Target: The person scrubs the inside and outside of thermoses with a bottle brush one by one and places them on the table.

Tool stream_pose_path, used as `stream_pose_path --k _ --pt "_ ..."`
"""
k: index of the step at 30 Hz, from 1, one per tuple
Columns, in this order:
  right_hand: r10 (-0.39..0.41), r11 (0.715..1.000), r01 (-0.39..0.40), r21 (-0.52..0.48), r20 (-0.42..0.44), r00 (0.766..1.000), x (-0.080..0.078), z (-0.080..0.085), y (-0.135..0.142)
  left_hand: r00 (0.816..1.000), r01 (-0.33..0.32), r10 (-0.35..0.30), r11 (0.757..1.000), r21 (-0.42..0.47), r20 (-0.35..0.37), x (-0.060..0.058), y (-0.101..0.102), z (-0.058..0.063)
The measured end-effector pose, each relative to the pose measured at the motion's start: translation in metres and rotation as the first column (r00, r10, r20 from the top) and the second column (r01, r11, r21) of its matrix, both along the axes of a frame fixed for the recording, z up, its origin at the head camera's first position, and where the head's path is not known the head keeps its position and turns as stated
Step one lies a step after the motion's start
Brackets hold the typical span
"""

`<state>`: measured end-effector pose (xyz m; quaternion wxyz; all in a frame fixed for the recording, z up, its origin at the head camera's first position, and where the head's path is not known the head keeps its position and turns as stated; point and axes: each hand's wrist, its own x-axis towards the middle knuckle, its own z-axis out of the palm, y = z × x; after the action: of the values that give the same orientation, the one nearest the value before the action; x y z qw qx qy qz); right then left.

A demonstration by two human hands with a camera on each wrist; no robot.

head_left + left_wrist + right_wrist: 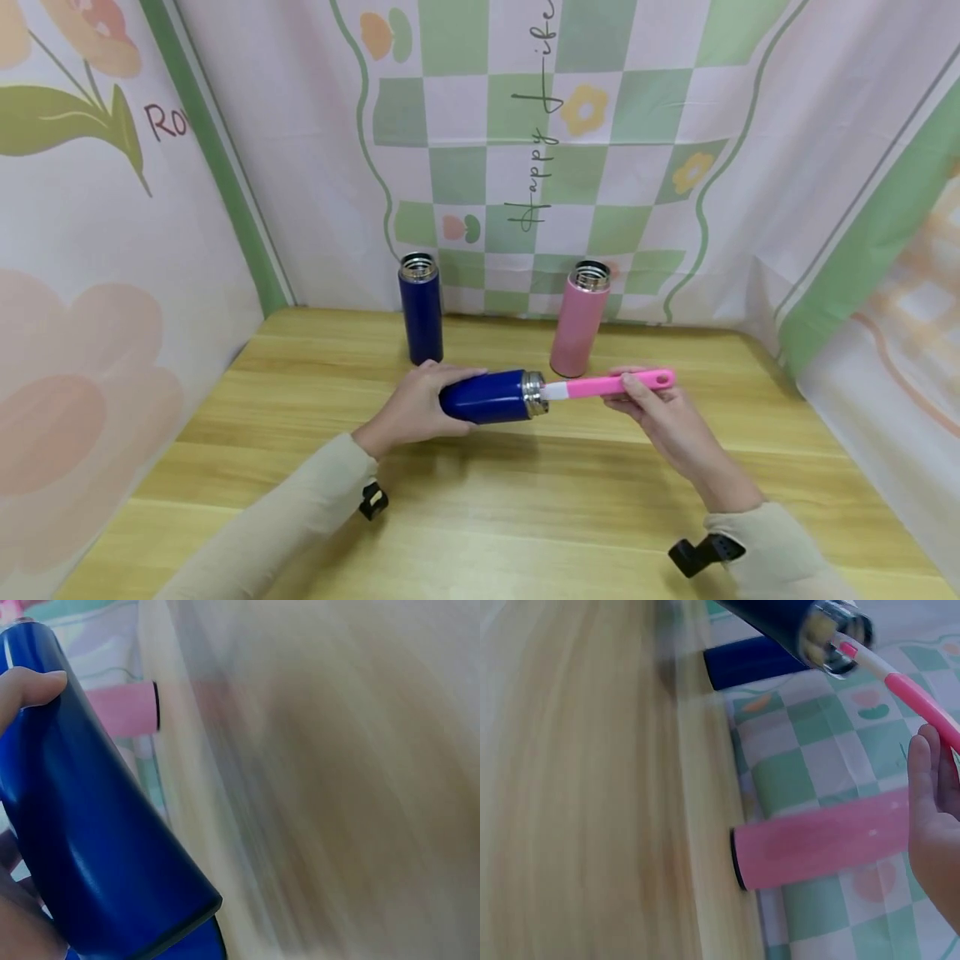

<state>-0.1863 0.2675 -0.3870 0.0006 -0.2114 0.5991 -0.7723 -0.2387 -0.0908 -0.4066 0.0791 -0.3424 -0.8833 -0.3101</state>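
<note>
- The left hand (pixel 416 406) grips a tilted blue bottle (pixel 487 398) round its body, mouth facing the right hand (pixel 667 421).
- That right hand pinches a pink-handled tool (pixel 600 386), its far end inside the bottle's mouth; I'd judge the inside is being scrubbed.
- Next probably calls for a steady left grip and the handle worked in line with the mouth.
- Beyond the hands stand another blue bottle (pixel 423 321) and a pink bottle (pixel 579 329), both uncapped.
</note>
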Motion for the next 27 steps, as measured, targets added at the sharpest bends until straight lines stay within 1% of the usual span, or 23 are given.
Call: stream_pose_path --k 4,6,9,12,16,22,24,27 --pt "-0.007 0.994 0.005 0.113 0.023 1.000 -0.002 -0.004 -0.014 0.999 0.039 -0.039 0.999 -0.001 0.005 0.002 0.008 0.003" --pt "-0.018 0.990 0.012 0.141 0.038 0.999 -0.003 -0.005 -0.019 0.999 0.038 -0.038 0.999 0.005 0.012 0.003 0.010 0.004" --pt "-0.044 0.988 0.033 0.149 0.071 0.996 -0.004 -0.005 -0.023 1.000 0.026 -0.027 1.000 0.012 0.013 0.004 0.012 0.005" --pt "-0.076 0.988 0.063 0.140 0.093 0.993 -0.005 -0.003 -0.024 1.000 0.023 -0.023 1.000 0.013 -0.002 0.004 0.012 0.005" --pt "-0.086 0.992 0.078 0.095 0.078 0.993 -0.005 0.002 -0.019 1.000 0.026 -0.026 1.000 0.017 -0.014 0.004 0.009 0.005" --pt "-0.066 0.998 0.065 0.002 0.028 0.997 -0.004 0.009 -0.005 1.000 0.000 0.000 1.000 0.015 0.025 0.003 0.000 -0.001" --pt "-0.066 0.998 0.066 -0.011 0.019 0.998 -0.004 0.012 0.000 0.999 -0.012 0.011 1.000 0.011 0.035 0.003 -0.002 -0.002" --pt "-0.070 0.998 0.070 -0.007 0.016 0.997 -0.003 0.014 0.005 1.000 -0.010 0.010 1.000 0.007 0.030 0.002 -0.004 -0.003"
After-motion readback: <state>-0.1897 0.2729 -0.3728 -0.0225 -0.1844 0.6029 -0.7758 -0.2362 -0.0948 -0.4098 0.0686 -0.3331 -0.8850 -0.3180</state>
